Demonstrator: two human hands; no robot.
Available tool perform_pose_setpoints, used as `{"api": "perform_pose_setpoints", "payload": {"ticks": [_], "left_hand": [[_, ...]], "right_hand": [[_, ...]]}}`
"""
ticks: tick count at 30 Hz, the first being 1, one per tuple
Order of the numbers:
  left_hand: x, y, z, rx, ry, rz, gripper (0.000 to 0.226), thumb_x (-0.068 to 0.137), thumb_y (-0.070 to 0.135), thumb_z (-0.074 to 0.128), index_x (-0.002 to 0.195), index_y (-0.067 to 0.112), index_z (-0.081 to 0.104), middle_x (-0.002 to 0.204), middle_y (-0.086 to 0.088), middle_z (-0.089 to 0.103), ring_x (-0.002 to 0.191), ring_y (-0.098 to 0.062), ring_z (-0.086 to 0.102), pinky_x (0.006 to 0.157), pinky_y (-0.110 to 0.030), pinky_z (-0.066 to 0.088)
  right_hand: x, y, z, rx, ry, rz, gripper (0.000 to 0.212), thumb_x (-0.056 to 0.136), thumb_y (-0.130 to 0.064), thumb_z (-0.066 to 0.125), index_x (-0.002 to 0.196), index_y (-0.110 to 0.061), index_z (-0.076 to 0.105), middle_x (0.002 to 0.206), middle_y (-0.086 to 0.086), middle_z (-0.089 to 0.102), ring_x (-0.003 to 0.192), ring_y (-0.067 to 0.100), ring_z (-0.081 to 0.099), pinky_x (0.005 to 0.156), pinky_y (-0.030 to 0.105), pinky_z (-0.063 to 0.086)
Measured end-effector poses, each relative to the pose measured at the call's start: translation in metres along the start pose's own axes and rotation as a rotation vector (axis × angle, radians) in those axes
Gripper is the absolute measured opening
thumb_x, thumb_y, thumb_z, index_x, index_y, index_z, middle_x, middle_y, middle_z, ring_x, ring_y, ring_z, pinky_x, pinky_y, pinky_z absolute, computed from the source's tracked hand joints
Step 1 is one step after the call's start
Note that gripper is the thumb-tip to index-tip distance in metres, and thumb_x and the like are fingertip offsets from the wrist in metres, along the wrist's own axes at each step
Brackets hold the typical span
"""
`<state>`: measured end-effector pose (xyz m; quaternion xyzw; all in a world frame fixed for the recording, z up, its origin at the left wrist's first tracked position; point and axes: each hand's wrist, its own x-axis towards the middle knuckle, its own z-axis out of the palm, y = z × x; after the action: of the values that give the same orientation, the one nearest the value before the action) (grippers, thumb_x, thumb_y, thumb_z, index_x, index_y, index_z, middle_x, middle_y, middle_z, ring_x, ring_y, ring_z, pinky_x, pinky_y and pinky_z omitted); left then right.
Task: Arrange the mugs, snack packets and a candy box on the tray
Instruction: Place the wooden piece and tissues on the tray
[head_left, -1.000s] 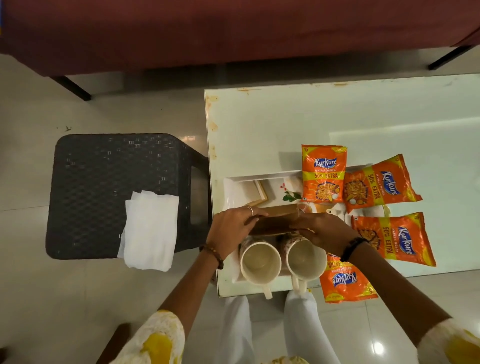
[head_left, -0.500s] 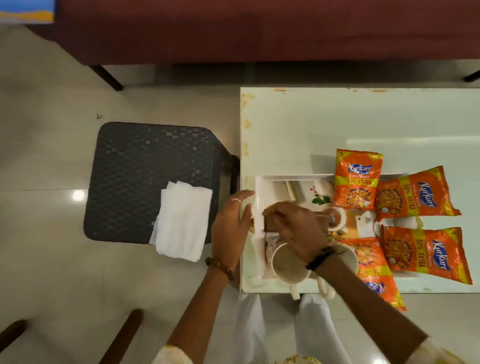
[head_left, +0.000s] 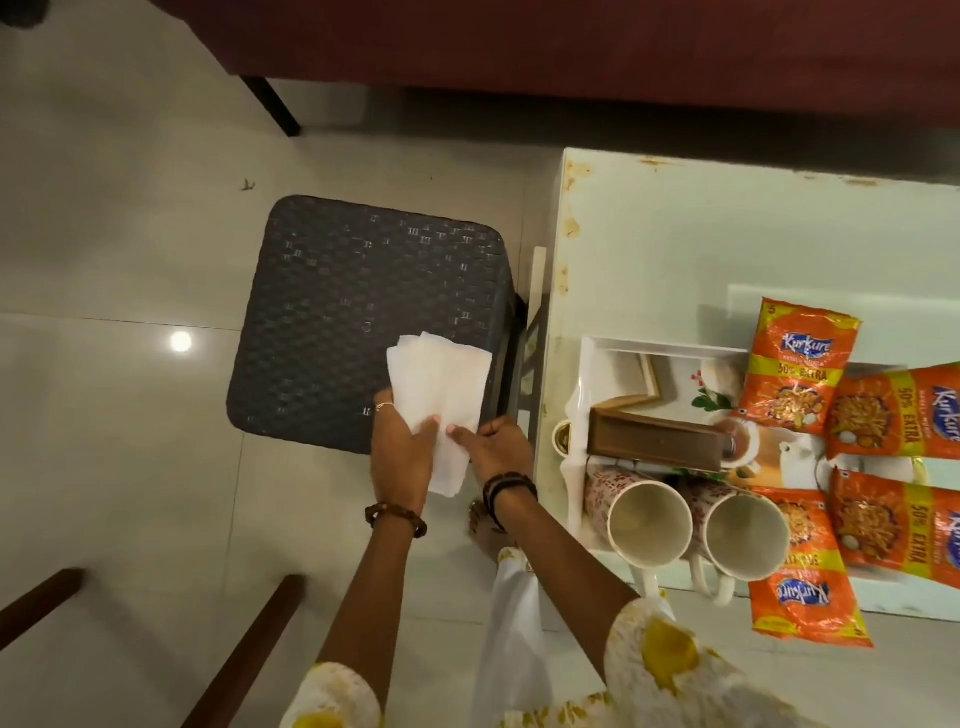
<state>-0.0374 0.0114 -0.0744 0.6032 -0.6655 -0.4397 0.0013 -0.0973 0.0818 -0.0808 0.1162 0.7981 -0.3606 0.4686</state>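
A white tray (head_left: 613, 345) lies on the pale table at the right. On it stand two floral mugs (head_left: 641, 519) (head_left: 743, 535) near the front edge, with the brown candy box (head_left: 654, 446) lying flat behind them. Several orange Kurkure snack packets (head_left: 800, 364) (head_left: 878, 525) cover the tray's right side. Off the tray to the left, my left hand (head_left: 402, 452) and my right hand (head_left: 496, 449) both pinch the near end of a stack of white napkins (head_left: 439, 395) on a dark stool.
The dark woven stool (head_left: 358, 312) stands left of the table (head_left: 701, 234), close to its edge. A dark red sofa (head_left: 571, 47) runs along the back. Wooden furniture legs (head_left: 244, 644) cross the tiled floor at the lower left. One packet (head_left: 802, 603) overhangs the table's front edge.
Both hands have left the candy box, which now lies on the tray, and moved left to the stool, where they took hold of the white napkins. The view has swung left.
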Motion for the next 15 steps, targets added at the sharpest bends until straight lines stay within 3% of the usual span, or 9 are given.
{"api": "perform_pose_setpoints", "payload": {"ticks": [2,4,6,8,11,13,15], "left_hand": [[0.001,0.004,-0.001,-0.181,-0.112,-0.132,0.043,0.084,0.013,0.065,0.121,0.003,0.045,0.121,-0.016,0.057,0.095,-0.021,0.052,0.068,-0.023,0.047],[-0.002,0.008,-0.001,-0.374,-0.219,-0.253,0.031,0.083,0.014,0.066,0.111,0.006,0.055,0.113,-0.016,0.063,0.090,-0.023,0.058,0.072,-0.034,0.052],[-0.009,0.013,0.000,-0.506,-0.291,-0.295,0.014,0.083,0.015,0.066,0.096,0.015,0.061,0.098,-0.008,0.067,0.081,-0.019,0.063,0.063,-0.029,0.056],[-0.017,0.020,0.004,-0.534,-0.294,-0.274,0.012,0.082,0.014,0.067,0.085,0.023,0.058,0.087,0.001,0.066,0.074,-0.011,0.062,0.048,-0.017,0.051],[-0.031,0.033,0.017,-0.416,-0.263,-0.185,0.017,0.081,0.015,0.068,0.090,0.021,0.054,0.091,0.005,0.063,0.076,-0.008,0.059,0.053,-0.017,0.046],[-0.043,0.044,0.028,-0.324,-0.243,-0.110,0.026,0.083,0.016,0.066,0.105,0.013,0.052,0.096,0.002,0.059,0.078,-0.009,0.056,0.058,-0.017,0.044],[-0.052,0.058,0.036,-0.267,-0.223,-0.032,0.032,0.084,0.019,0.065,0.113,0.011,0.051,0.094,0.004,0.056,0.077,-0.006,0.055,0.059,-0.014,0.042]], "right_hand": [[0.000,-0.002,-0.008,0.042,-0.025,-0.001,0.027,0.076,-0.028,0.071,0.078,-0.013,0.049,0.085,0.003,0.057,0.074,0.016,0.051,0.051,0.019,0.035],[-0.003,-0.005,-0.022,0.171,-0.085,0.018,0.022,0.078,-0.019,0.068,0.069,-0.014,0.049,0.086,0.007,0.058,0.076,0.020,0.054,0.058,0.023,0.043],[-0.008,-0.006,-0.040,0.310,-0.138,0.019,0.019,0.081,-0.011,0.063,0.068,-0.012,0.048,0.088,0.012,0.058,0.075,0.022,0.056,0.063,0.028,0.046],[-0.014,-0.005,-0.057,0.338,-0.142,-0.037,0.013,0.082,-0.007,0.058,0.076,-0.010,0.047,0.087,0.012,0.058,0.076,0.022,0.056,0.062,0.029,0.045],[-0.025,-0.004,-0.079,0.166,-0.037,-0.238,0.015,0.084,-0.003,0.054,0.095,-0.011,0.046,0.086,0.004,0.059,0.078,0.020,0.056,0.059,0.019,0.045],[-0.034,-0.004,-0.090,-0.007,0.033,-0.394,0.033,0.086,-0.003,0.051,0.117,-0.013,0.047,0.097,0.001,0.059,0.078,0.012,0.055,0.055,0.004,0.044],[-0.043,-0.001,-0.098,-0.197,0.011,-0.535,0.049,0.088,-0.005,0.049,0.135,-0.016,0.038,0.111,0.002,0.058,0.086,0.009,0.053,0.065,-0.002,0.040]]}}
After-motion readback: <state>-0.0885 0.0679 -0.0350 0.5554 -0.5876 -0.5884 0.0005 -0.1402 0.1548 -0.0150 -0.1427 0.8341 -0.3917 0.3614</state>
